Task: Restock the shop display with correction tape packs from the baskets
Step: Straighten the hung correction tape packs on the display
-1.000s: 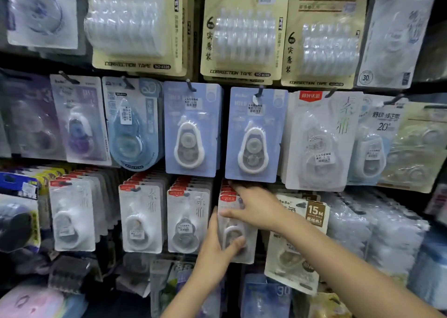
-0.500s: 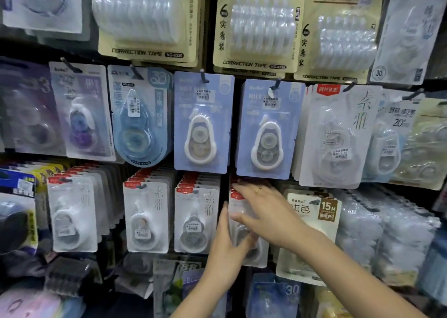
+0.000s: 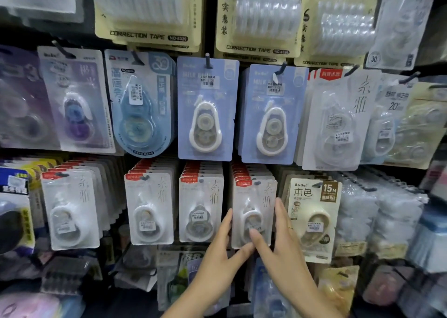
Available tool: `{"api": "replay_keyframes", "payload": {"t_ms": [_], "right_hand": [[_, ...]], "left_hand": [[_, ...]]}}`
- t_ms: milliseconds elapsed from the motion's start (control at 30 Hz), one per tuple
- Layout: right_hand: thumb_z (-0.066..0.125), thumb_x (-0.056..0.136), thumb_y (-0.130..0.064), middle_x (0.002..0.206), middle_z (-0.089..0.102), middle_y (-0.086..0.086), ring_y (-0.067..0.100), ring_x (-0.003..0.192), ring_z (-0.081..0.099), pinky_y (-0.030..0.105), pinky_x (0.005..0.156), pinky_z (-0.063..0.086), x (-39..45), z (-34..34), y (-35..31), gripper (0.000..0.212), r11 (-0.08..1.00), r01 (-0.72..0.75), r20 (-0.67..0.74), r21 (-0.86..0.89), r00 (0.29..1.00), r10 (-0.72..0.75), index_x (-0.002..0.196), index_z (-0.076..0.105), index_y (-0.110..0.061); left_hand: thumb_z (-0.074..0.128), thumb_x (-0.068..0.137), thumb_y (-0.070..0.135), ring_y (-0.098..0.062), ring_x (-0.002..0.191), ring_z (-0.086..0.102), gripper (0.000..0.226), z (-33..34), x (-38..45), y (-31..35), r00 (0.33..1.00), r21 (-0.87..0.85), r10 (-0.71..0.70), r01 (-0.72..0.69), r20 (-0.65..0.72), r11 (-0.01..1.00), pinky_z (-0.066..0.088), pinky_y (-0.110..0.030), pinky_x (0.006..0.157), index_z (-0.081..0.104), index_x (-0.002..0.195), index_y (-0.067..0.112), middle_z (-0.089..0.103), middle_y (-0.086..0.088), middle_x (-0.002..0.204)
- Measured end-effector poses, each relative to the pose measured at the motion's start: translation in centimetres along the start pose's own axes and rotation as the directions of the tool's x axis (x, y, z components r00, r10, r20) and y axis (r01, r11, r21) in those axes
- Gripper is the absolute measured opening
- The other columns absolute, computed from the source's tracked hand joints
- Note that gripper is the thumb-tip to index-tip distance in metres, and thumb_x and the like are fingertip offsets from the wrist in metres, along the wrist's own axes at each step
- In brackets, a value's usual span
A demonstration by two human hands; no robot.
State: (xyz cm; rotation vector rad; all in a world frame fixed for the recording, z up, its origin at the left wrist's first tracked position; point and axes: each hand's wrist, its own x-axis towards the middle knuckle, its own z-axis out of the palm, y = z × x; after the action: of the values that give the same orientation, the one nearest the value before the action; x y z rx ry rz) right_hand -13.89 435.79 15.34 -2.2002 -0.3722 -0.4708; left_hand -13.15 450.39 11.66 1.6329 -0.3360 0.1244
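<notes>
Head view shows a white correction tape pack [image 3: 254, 211] hanging at lower centre of the frame, its left edge touched by the straight fingers of the left hand [image 3: 217, 257] and its face and right edge by the spread fingers of the right hand [image 3: 278, 250]. Narrow gaps separate it from the neighbouring pack [image 3: 200, 209] and the "15M" pack [image 3: 314, 216]. Upper cards [image 3: 150, 10] read "CORRECTION TAPE".
</notes>
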Motion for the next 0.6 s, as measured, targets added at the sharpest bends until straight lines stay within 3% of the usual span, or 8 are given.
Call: {"api": "replay_keyframes", "payload": {"t_ms": [67, 133, 200, 267, 333, 400, 500, 600], "right_hand": [[0.05, 0.092, -0.048, 0.147, -0.008, -0.031, -0.017, 0.133, -0.004, 0.008, 0.106, 0.002, 0.0, 0.1, -0.3, 0.08, 0.996, -0.049, 0.025, 0.073, 0.999, 0.048, 0.146, -0.008, -0.039], [0.048, 0.09, -0.051, 0.147, -0.003, -0.031, -0.014, 0.135, -0.001, 0.013, 0.108, 0.004, -0.1, 0.0, -0.8, 0.077, 0.991, -0.062, -0.021, 0.115, 0.998, 0.065, 0.146, -0.004, -0.04], [0.044, 0.09, -0.052, 0.147, -0.001, -0.033, -0.016, 0.137, -0.001, 0.006, 0.107, 0.003, -0.5, 0.1, -2.1, 0.068, 0.997, 0.015, -0.131, 0.078, 0.991, -0.004, 0.14, -0.001, -0.046], [0.043, 0.093, -0.049, 0.148, 0.006, -0.03, -0.017, 0.137, 0.003, 0.002, 0.107, 0.004, -0.6, 0.5, -3.5, 0.06, 0.986, 0.165, -0.17, 0.0, 0.972, -0.163, 0.141, 0.007, -0.042], [0.038, 0.094, -0.05, 0.152, 0.007, -0.025, -0.012, 0.14, 0.002, 0.006, 0.111, 0.003, -0.1, 1.2, -5.0, 0.061, 0.95, 0.296, -0.061, -0.102, 0.951, -0.303, 0.146, 0.013, -0.033], [0.033, 0.096, -0.053, 0.156, 0.003, -0.02, -0.005, 0.143, -0.002, 0.013, 0.114, -0.001, 1.5, 1.8, -6.3, 0.065, 0.888, 0.392, 0.1, -0.24, 0.92, -0.379, 0.15, 0.009, -0.028], [0.038, 0.097, -0.049, 0.16, 0.01, -0.002, 0.01, 0.146, 0.007, 0.021, 0.116, 0.0, 5.4, 2.2, -8.3, 0.069, 0.762, 0.487, 0.261, -0.427, 0.873, -0.412, 0.152, 0.011, -0.017], [0.042, 0.092, -0.057, 0.146, 0.039, 0.011, 0.024, 0.134, 0.035, 0.033, 0.109, 0.026, 9.0, 2.5, -10.0, 0.072, 0.71, 0.455, 0.328, -0.537, 0.889, -0.32, 0.145, 0.028, -0.012]], "left_hand": [[0.071, 0.069, 0.061, 0.033, 0.119, 0.025, 0.086, -0.4, -0.4, 0.1, 0.999, -0.009, -0.001, 0.002, 0.038, 1.0, 0.027, 0.004, 0.091, 0.017, 0.136, 0.06, 0.023, 0.044, 0.138], [0.072, 0.072, 0.061, 0.028, 0.124, 0.027, 0.077, -0.6, -0.7, 0.6, 0.999, -0.015, 0.021, -0.021, 0.035, 1.0, 0.026, 0.001, 0.097, 0.021, 0.13, 0.062, 0.026, 0.043, 0.138], [0.068, 0.075, 0.054, 0.014, 0.132, 0.032, 0.065, -0.7, -1.1, 1.1, 0.995, -0.015, 0.071, -0.072, -0.074, 0.997, 0.028, -0.012, 0.107, 0.033, 0.13, 0.058, 0.035, 0.031, 0.145], [0.063, 0.078, 0.048, 0.008, 0.13, 0.043, 0.048, -0.9, -1.7, 1.6, 0.953, 0.003, 0.136, -0.141, -0.269, 0.99, 0.035, -0.02, 0.107, 0.049, 0.123, 0.057, 0.049, 0.028, 0.138], [0.059, 0.083, 0.047, 0.01, 0.129, 0.043, 0.041, -1.2, -2.5, 1.9, 0.886, 0.105, 0.212, -0.185, -0.413, 0.977, 0.037, -0.02, 0.104, 0.051, 0.122, 0.056, 0.047, 0.034, 0.138], [0.056, 0.087, 0.046, 0.019, 0.132, 0.03, 0.044, -1.9, -3.4, 1.8, 0.845, 0.222, 0.263, -0.176, -0.465, 0.959, 0.032, -0.013, 0.103, 0.044, 0.127, 0.057, 0.03, 0.044, 0.143], [0.058, 0.092, 0.032, 0.022, 0.135, 0.013, 0.06, -4.0, -4.2, 1.1, 0.855, 0.361, 0.25, -0.08, -0.454, 0.929, 0.021, -0.011, 0.108, 0.024, 0.136, 0.053, 0.008, 0.048, 0.142], [0.056, 0.092, 0.041, 0.014, 0.135, 0.02, 0.065, -6.2, -4.2, 0.8, 0.898, 0.311, 0.133, 0.004, -0.419, 0.95, 0.024, -0.021, 0.112, 0.015, 0.14, 0.054, 0.013, 0.045, 0.141]]}}
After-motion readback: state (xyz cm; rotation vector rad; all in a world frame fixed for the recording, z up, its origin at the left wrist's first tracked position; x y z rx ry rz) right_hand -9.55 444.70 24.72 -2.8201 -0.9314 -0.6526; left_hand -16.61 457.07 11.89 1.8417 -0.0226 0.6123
